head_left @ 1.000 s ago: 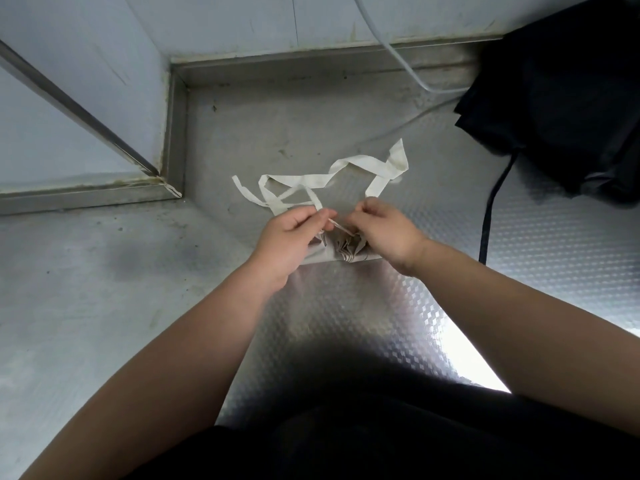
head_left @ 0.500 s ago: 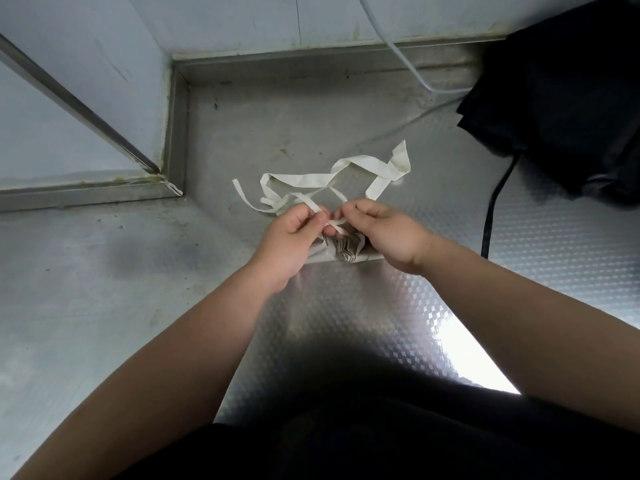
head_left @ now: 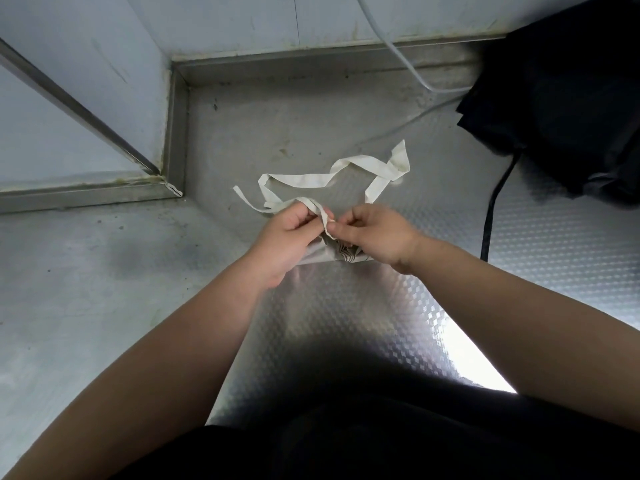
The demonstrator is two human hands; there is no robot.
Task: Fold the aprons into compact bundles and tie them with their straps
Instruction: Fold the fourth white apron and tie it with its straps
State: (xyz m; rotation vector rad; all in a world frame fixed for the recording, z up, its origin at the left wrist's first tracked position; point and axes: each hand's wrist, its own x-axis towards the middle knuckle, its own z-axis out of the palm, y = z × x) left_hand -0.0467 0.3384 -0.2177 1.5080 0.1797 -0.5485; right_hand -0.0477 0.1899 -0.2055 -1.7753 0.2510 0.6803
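A cream apron folded into a small bundle (head_left: 320, 254) lies on the metal counter (head_left: 346, 126), mostly hidden under my hands. Its long cream strap (head_left: 304, 180) loops away from the bundle toward the back wall. My left hand (head_left: 284, 237) grips a part of the strap with curled fingers just above the bundle. Facing it, my right hand (head_left: 377, 233) pinches the same strap where it bends over between the two hands.
A pile of black cloth (head_left: 561, 95) sits at the back right, and a black strap (head_left: 493, 209) hangs forward from it. A grey cable (head_left: 398, 57) runs down the back wall. A raised metal ledge (head_left: 86, 192) borders the counter on the left.
Both hands have lifted slightly off the bundle. The strap end, first a short piece between my fingertips, now arches over my left fingers to the right hand's pinch.
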